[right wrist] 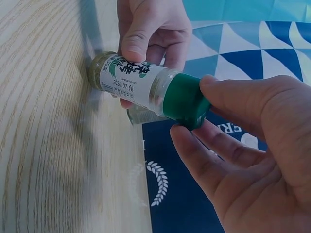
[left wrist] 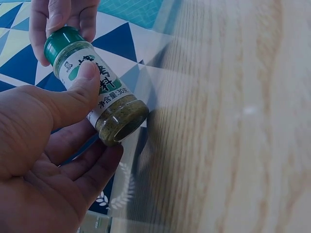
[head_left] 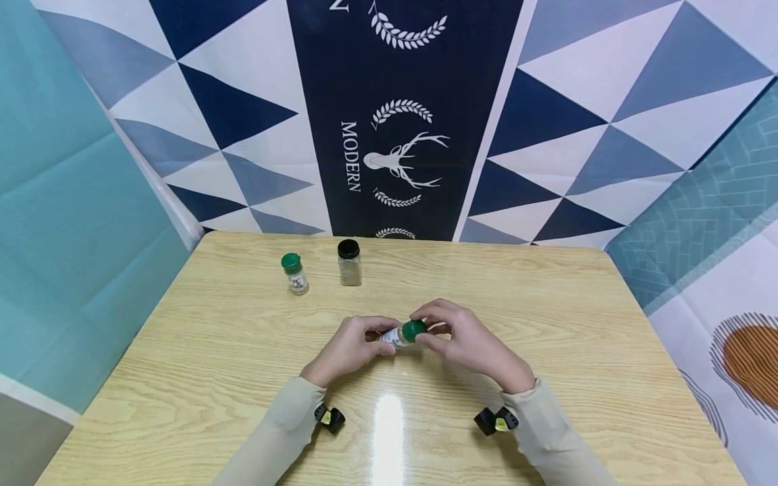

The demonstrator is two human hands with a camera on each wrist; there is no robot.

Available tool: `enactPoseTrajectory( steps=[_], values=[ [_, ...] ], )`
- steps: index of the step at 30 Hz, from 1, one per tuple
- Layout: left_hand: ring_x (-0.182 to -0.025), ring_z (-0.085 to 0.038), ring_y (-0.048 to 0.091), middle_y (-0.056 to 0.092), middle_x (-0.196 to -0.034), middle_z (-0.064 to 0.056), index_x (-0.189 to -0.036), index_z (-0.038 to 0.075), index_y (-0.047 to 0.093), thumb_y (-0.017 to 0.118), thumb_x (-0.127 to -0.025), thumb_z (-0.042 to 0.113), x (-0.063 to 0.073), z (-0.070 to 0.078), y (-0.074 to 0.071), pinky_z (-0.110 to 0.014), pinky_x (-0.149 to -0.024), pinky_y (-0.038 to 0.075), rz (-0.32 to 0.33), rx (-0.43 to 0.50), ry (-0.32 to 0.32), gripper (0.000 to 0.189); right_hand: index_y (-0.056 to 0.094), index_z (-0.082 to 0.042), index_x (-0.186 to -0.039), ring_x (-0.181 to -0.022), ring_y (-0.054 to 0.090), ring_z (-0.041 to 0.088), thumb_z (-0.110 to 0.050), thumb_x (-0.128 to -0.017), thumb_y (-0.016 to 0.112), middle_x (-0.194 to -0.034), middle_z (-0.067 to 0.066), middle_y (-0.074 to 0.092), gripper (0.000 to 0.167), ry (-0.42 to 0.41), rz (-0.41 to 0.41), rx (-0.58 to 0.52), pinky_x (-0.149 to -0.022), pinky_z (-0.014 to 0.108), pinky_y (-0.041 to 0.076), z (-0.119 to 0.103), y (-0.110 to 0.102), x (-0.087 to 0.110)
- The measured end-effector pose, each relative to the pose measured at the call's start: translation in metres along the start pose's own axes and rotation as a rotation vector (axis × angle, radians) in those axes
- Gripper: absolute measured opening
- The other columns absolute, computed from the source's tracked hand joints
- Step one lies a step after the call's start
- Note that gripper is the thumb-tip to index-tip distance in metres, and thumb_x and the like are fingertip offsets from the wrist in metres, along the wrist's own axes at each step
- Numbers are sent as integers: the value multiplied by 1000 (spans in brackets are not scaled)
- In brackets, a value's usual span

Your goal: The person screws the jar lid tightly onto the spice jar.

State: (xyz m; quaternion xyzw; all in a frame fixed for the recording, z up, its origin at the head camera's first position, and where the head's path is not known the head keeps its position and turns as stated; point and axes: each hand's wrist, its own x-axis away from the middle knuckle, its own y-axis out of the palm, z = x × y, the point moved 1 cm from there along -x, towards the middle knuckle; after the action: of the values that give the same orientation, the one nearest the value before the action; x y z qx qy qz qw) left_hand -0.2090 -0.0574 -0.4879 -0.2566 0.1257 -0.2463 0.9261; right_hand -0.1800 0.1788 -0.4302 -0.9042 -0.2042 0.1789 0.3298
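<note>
A spice jar (head_left: 393,337) with a green cap (head_left: 414,330) is held tilted just above the table, between both hands. My left hand (head_left: 355,345) grips its body, the thumb lying across the white label in the left wrist view. A brownish-green seasoning shows through the glass base (left wrist: 121,119). My right hand (head_left: 458,339) pinches the green cap (right wrist: 184,99) between thumb and fingers in the right wrist view. The cap sits on the jar.
Toward the table's back left stand a smaller green-capped jar (head_left: 296,275) and a clear jar with a black lid (head_left: 349,263). The wooden table (head_left: 547,304) meets a patterned cloth backdrop (head_left: 413,121) at its far edge.
</note>
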Motion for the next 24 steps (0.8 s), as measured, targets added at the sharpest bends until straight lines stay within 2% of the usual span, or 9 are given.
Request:
enactPoseTrajectory(
  steps=[11,24],
  values=[
    [-111,-12,69,74,-125,-3,-128,12,73,81,-89,16,0,0,0,-34,-97,57,2,-3,1,40,70,-9,-121,-102,69,19,-13,-95,75,-117,4,68,27,24,0,-18,-87,29,61,2,0,-1],
    [-113,-13,69,74,-126,-3,-128,13,73,81,-88,15,1,1,0,-36,-98,56,11,-12,8,40,70,-9,-122,-98,67,16,-20,-97,74,-112,2,69,28,57,1,21,-84,31,60,1,0,-1]
  ],
)
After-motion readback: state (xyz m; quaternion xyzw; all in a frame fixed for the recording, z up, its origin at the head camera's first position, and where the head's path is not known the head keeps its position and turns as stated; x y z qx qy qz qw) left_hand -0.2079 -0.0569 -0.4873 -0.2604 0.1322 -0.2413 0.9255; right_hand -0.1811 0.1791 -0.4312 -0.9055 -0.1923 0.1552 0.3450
